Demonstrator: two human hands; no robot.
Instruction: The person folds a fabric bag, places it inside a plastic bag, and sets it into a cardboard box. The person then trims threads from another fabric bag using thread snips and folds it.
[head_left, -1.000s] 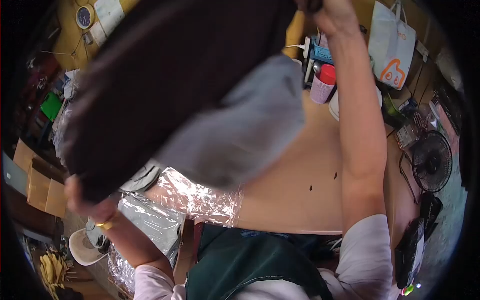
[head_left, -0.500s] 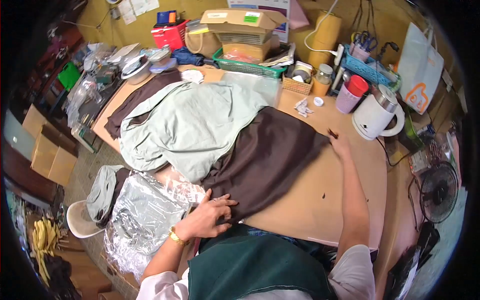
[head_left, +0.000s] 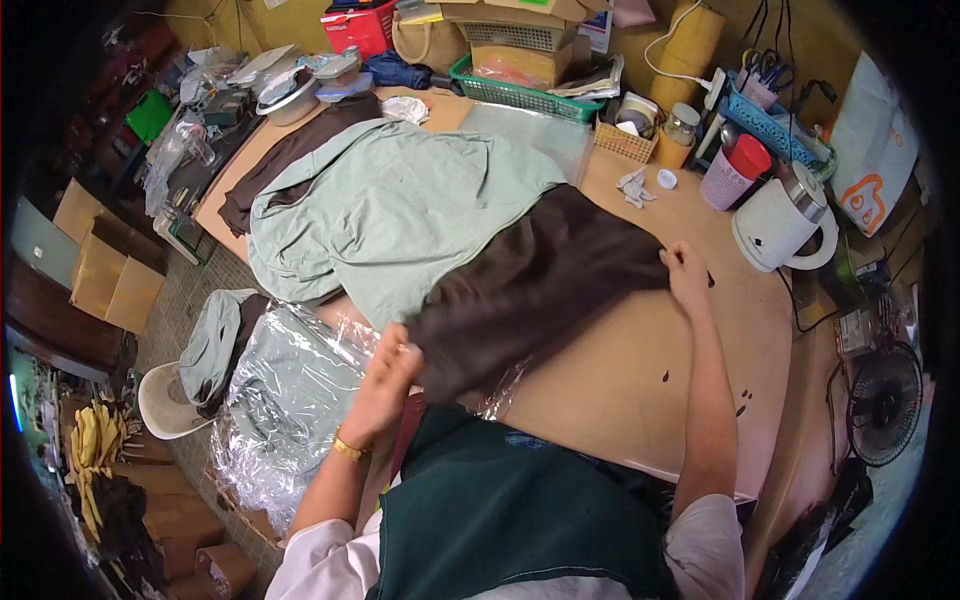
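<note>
Brown-and-sage garment (head_left: 400, 205) (type n/k from here) is spread on the table (head_left: 620, 420), long axis laid approx. from far L toward R, its brown panel (head_left: 525, 290) stretched betw. both hands. Panel's R corner is pinched in the R hand (head_left: 688, 275), fingers nearly closed; its L edge is met by the L hand (head_left: 388, 375), fingers curled in, cloth apparently gripped (blurred, tho). Both hands are about equally near; cloth lies to the R of L hand, to the L of R hand. Vs. 0.5 s ago, L fingers, then spread on the near hem, are now bunched and raised at the edge.
</note>
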